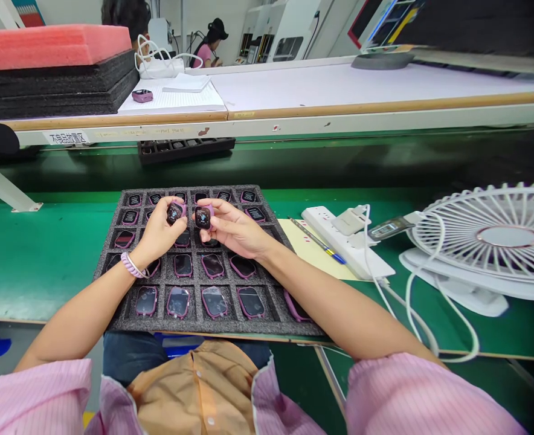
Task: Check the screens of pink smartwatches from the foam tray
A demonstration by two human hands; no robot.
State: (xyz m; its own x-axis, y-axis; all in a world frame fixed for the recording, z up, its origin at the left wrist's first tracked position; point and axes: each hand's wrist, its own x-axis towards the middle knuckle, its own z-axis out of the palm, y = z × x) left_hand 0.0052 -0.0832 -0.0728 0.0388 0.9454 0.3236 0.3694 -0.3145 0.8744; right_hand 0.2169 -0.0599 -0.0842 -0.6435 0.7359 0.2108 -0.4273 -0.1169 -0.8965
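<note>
The dark grey foam tray (180,325) sits right at the near edge of the green worktop (49,241), its cells holding purple-framed watches, faces up. In the front row their long axes run roughly near to far, some a bit slanted.

Over the tray's far half, the left hand (162,232) has its fingers pinching one purple-cased, dark-screened square watch (175,213), and the right hand (240,231) pinches a matching purple-cased watch (202,217) by its edges. Both screens face back at the wearer; the left one leans a little, the right one's long axis looks closer to upright. They're side by side, with a small gap.

Off to the right there's a striped pencil-like stick (316,240) with a blue end, a white power strip (362,257) and a white round fan (505,235). Further back, a white-topped shelf (294,90) carries a red foam slab (54,48) on black ones, and beyond it a person in a black cap (210,45) sits.
</note>
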